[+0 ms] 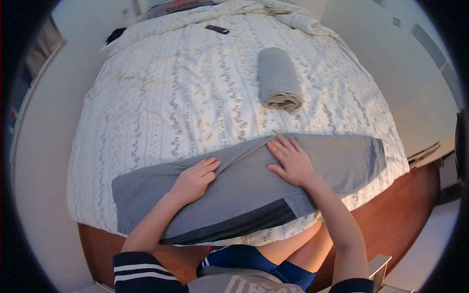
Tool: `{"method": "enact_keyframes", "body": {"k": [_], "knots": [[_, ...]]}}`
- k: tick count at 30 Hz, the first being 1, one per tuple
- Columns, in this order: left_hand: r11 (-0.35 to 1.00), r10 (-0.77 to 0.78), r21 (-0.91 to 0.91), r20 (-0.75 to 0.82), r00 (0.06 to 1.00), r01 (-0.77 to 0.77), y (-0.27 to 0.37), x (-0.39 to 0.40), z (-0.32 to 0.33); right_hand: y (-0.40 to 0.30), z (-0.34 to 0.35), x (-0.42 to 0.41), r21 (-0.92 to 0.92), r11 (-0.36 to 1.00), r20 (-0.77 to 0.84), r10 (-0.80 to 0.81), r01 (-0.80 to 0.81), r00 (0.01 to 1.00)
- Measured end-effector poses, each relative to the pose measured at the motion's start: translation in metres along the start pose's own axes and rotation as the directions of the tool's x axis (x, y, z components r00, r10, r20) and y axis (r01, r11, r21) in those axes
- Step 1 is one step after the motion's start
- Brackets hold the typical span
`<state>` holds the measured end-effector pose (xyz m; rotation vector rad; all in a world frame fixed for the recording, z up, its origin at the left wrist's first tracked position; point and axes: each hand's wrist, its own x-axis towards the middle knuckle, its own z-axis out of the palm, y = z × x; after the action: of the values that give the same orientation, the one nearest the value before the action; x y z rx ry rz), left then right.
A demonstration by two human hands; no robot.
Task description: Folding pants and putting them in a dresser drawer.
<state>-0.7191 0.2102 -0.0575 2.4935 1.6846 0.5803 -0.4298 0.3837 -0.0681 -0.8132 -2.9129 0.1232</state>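
Note:
A grey garment (242, 186) with a black band along its near edge lies folded lengthwise across the near edge of the bed. My left hand (196, 180) rests on its left half, fingers pointing right beside a diagonal crease. Palm down, my right hand (291, 161) lies on the cloth right of the middle, fingertips at the far edge and thumb spread. Neither hand grips anything. Beyond the garment, a rolled grey cloth (279, 78) lies on the bed with its spiral end facing me.
A white flower-patterned duvet (154, 110) covers the bed and is bunched at the far end. On it lies a black remote control (217, 29). A black item (115, 35) sits at the far left edge. Walls flank the bed, and red-brown flooring (403, 197) shows at right.

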Motion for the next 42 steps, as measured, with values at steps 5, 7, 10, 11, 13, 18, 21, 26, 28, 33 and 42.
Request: {"method": "enact_keyframes", "body": {"k": [5, 7, 10, 11, 13, 18, 21, 26, 28, 33, 42], "knots": [[0.997, -0.081, 0.009, 0.066, 0.995, 0.080, 0.016, 0.014, -0.004, 0.132, -0.018, -0.087, -0.204, 0.888, -0.039, 0.413, -0.412, 0.910], [0.986, -0.169, 0.014, 0.062, 0.984, 0.169, 0.028, 0.021, 0.000, 0.177, -0.030, -0.129, -0.338, 0.696, -0.119, 0.636, -0.634, 0.762], [0.931, -0.356, 0.066, -0.053, 0.933, 0.359, 0.045, 0.046, 0.012, 0.216, -0.050, -0.179, -0.351, 0.464, -0.282, 0.776, -0.813, 0.564], [0.897, -0.416, 0.084, -0.171, 0.893, 0.434, 0.050, 0.052, 0.016, 0.228, -0.052, -0.194, -0.119, 0.415, -0.351, 0.832, -0.902, 0.429], [0.863, -0.496, 0.090, -0.037, 0.867, 0.498, 0.057, 0.075, 0.020, 0.265, -0.050, -0.236, 0.384, 0.269, -0.305, 0.940, -0.884, 0.153], [0.874, -0.457, 0.187, 0.000, 0.889, 0.449, 0.058, 0.075, 0.039, 0.288, -0.046, -0.256, 0.860, 0.106, 0.136, 0.895, -0.500, 0.424], [0.848, -0.527, 0.102, 0.075, 0.846, 0.519, 0.073, 0.089, 0.061, 0.306, -0.057, -0.267, 0.844, -0.514, 0.532, 0.760, -0.155, 0.373], [0.792, -0.608, 0.124, 0.080, 0.790, 0.598, 0.093, 0.095, 0.065, 0.282, -0.121, -0.210, 0.849, -0.494, 0.279, 0.720, 0.187, 0.635], [0.793, -0.606, 0.143, 0.093, 0.790, 0.592, 0.094, 0.089, 0.062, 0.231, -0.170, -0.146, 0.894, -0.419, 0.212, 0.708, 0.159, 0.674], [0.791, -0.604, 0.114, -0.019, 0.797, 0.602, 0.095, 0.078, 0.066, -0.008, -0.260, 0.003, 0.991, 0.131, -0.086, 0.565, 0.014, 0.821], [0.642, -0.526, -0.733, -0.208, 0.824, 0.225, 0.097, -0.032, 0.110, -0.309, -0.006, 0.095, 0.637, 0.764, -0.021, -0.111, 0.099, 0.994]]}}
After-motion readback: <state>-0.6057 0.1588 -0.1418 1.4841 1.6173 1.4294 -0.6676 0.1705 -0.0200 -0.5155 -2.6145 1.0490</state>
